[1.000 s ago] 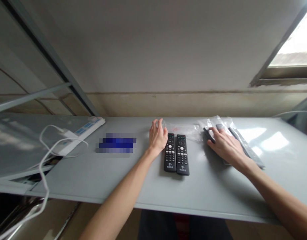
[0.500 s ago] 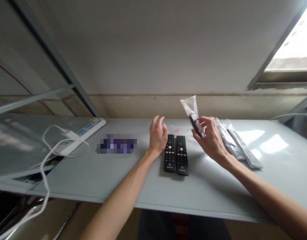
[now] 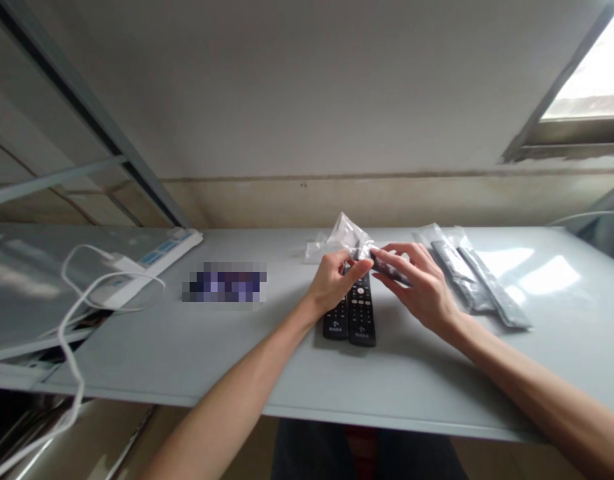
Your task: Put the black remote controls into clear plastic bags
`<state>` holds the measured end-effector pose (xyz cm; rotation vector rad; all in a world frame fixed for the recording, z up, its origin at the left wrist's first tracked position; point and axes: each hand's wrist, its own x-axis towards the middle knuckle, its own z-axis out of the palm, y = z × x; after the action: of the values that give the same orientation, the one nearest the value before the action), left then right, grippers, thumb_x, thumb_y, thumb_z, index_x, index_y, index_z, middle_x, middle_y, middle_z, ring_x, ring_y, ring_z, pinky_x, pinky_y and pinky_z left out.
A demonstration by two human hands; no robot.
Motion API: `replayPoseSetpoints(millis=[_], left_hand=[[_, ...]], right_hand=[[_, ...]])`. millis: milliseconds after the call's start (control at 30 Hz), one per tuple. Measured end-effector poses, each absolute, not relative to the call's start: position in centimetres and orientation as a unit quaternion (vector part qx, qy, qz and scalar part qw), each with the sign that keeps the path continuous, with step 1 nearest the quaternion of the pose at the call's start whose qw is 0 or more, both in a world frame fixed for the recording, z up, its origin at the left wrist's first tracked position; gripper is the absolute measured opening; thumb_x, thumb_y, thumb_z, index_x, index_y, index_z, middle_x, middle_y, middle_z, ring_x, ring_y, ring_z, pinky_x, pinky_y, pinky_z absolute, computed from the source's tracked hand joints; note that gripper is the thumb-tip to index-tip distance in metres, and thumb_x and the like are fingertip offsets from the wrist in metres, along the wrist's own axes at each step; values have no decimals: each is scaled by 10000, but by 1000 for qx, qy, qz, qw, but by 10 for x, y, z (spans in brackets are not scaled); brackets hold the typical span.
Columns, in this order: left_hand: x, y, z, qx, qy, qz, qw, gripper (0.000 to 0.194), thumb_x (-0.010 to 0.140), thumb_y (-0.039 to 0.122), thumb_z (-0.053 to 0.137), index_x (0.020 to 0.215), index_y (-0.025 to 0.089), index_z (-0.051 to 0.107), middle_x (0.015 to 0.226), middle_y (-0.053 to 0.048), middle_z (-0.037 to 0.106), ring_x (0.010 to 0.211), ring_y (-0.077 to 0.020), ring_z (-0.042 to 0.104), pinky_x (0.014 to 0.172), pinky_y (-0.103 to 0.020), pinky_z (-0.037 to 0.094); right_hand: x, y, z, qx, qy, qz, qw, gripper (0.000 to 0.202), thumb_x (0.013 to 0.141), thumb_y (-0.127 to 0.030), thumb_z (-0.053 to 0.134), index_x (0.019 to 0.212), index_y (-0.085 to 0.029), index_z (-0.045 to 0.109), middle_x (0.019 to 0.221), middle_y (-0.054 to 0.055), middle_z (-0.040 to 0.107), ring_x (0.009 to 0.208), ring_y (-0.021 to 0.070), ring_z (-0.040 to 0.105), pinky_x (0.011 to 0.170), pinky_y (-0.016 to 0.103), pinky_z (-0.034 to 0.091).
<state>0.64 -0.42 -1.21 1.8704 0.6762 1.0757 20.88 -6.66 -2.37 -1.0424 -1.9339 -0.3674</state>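
My right hand [image 3: 421, 283] grips a dark remote control [image 3: 391, 269] in a clear plastic bag [image 3: 347, 230], holding it just above the table. The bag's loose end points up and to the left. My left hand [image 3: 334, 280] has closed on the bag near the end of the remote; its fingertips are partly hidden. Beneath the hands, two black remote controls lie side by side, a left one [image 3: 335, 328] partly covered by my left hand and a right one [image 3: 361, 321]. Their buttons face up.
Bagged remotes [image 3: 479, 280] lie to the right on the grey table [image 3: 227, 360]. Flat clear plastic [image 3: 314, 252] rests behind my left hand. Left are a pixelated item [image 3: 227, 285], a white power strip [image 3: 157, 263] and a white cable [image 3: 69, 353]. A wall stands behind.
My right hand has brought the bagged remote left and lower, over the two remotes. My left hand, open before, has moved right and closed on the bag.
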Motion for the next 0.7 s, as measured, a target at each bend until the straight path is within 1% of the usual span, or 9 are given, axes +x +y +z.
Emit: replayPoseSetpoints(millis=[67,167,233,300,367,500,567,633,700], left_hand=[[9,-5,-11,714,282,438,468,614,884,769,689,708,182,651,655,-7,592,615,-141,503,594,-286,392],[11,0,-14,653,278,469,525,493,940,629,712,744,178,688,647,-10,637,570,-127,547,570,-270,426],[11,6,-17,598,270,502,564,474,945,597,724,730,176,689,646,-17,660,550,-121,578,543,-260,430],[10,12,-19,532,254,533,607,440,899,582,786,765,170,707,720,-33,714,595,-129,652,552,-250,461],[10,15,-20,487,234,542,644,425,836,566,855,823,160,731,802,-48,756,659,-146,716,601,-251,517],[11,16,-18,460,212,526,683,469,782,574,904,891,143,757,878,-66,795,713,-173,767,741,-296,611],[11,16,-16,445,204,516,703,539,822,667,836,914,141,761,900,-83,808,746,-200,786,800,-332,634],[10,16,-14,424,207,509,720,586,875,730,745,919,146,756,893,-95,813,757,-222,795,817,-361,643],[10,16,-13,406,219,513,724,557,910,706,719,946,151,751,904,-101,816,747,-227,796,797,-363,644]], right_hand=[[206,-69,-22,-422,-780,-173,429,493,1016,-234,714,1477,-390,633,1192,86,718,973,265,656,859,457,573],[205,-72,-17,-443,-770,-188,419,472,1014,-310,725,1472,-379,638,1254,101,709,1065,299,638,941,509,547],[210,-71,-15,-482,-733,-172,449,466,1030,-368,694,1489,-349,618,1299,121,681,1167,327,616,1027,564,510],[217,-67,-14,-534,-665,-113,509,458,1037,-445,661,1475,-320,614,1297,128,671,1178,331,618,1040,583,499],[224,-61,-15,-567,-592,24,572,429,1031,-538,627,1388,-300,655,1221,115,698,1096,308,653,960,534,541],[232,-52,-19,-504,-476,341,635,411,997,-639,621,1008,-247,745,925,66,731,811,217,677,724,364,559],[232,-50,-18,-478,-447,382,653,420,941,-646,703,903,-230,749,838,45,713,708,176,640,656,317,533],[233,-50,-14,-474,-441,370,666,422,880,-644,778,860,-223,763,792,35,702,666,160,613,609,295,508],[234,-51,-7,-486,-442,339,673,441,839,-650,813,809,-212,767,740,37,690,634,161,597,562,289,478]])
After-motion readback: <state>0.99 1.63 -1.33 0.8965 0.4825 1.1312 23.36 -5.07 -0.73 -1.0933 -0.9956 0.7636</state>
